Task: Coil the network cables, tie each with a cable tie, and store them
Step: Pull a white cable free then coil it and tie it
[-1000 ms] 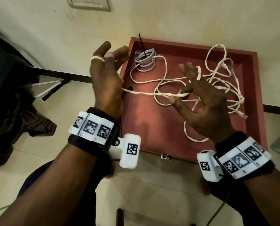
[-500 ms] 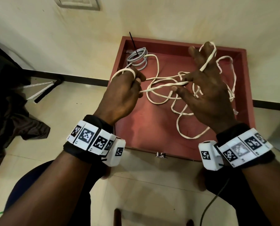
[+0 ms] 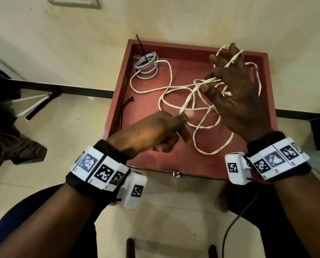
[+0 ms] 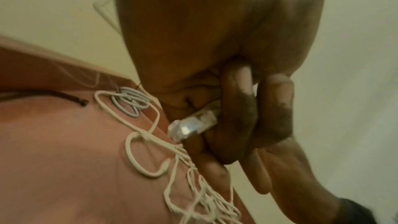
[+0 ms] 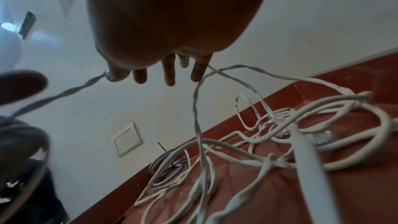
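A dark cloth (image 3: 12,138) lies on the floor at the far left, and a white stick with a dark end (image 3: 34,105) lies near it by the wall. A red tray (image 3: 118,101) sits on the floor against the wall. Thin black ties (image 3: 126,107) lie along the tray's left edge. In the tray's back left corner sits a grey cable (image 3: 146,67), wound in a small ring, with a black tie (image 3: 140,47) poking up out of it. A long white cable (image 3: 166,86) starts beside the grey ring and runs in loose, messy loops across the middle of the tray to its right side. The left hand (image 3: 151,135) is over the front left part of the tray. Its fingers are curled, and it pinches the white cable near its end. In the left wrist view the clear plug (image 4: 193,125) at that end sticks out between the curled fingers (image 4: 239,117). The right hand (image 3: 235,94) is up over the back right part of the tray. Its fingers are spread out and mostly straight, and the white cable is looped over them and around the thumb, so it hangs down from the hand into the tray.
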